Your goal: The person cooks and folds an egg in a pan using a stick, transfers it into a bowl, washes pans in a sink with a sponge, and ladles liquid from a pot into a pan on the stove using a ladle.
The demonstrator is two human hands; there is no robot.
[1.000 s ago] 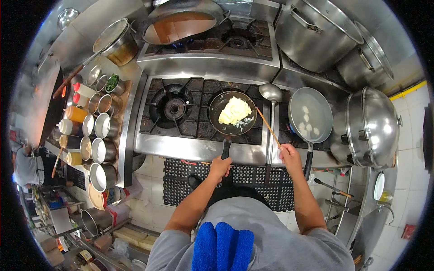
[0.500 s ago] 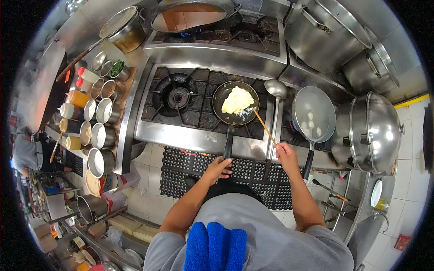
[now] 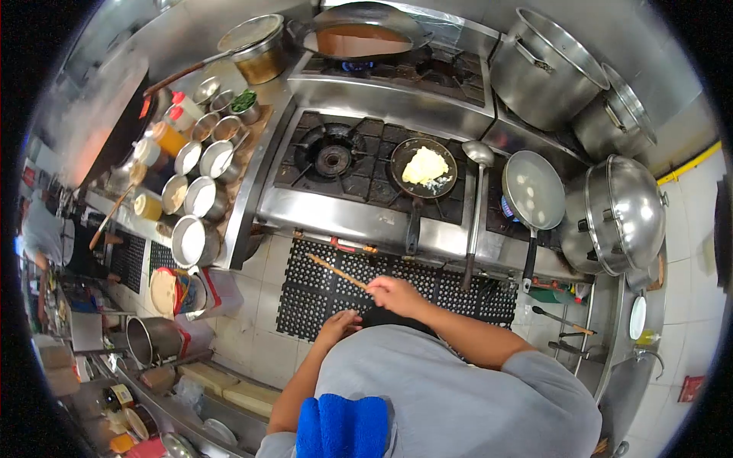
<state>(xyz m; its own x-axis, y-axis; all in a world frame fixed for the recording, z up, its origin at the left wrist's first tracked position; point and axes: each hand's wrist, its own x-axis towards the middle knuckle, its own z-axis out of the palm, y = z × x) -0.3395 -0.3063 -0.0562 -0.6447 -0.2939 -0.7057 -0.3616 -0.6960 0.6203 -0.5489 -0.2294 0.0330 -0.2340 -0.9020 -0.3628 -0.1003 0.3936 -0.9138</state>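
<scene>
My right hand is closed round a pair of wooden chopsticks, held in front of my waist over the floor mat, tips pointing left. Close to my belly, my left hand is off the pan handle, empty, with its fingers loosely bent. A small black frying pan rests on the right front burner, its handle towards me. Inside lies a soft yellow mound of egg with small white bits at its lower right edge.
Right of the frying pan lies a long ladle. Beyond it, a larger pan holds pale pieces in liquid over a lit flame. Metal pots and squeeze bottles fill the left counter. A wok with brown liquid stands behind.
My left hand has let go of the frying pan handle and drawn back to my waist. My right hand has carried the chopsticks from the pan leftwards and towards me.
</scene>
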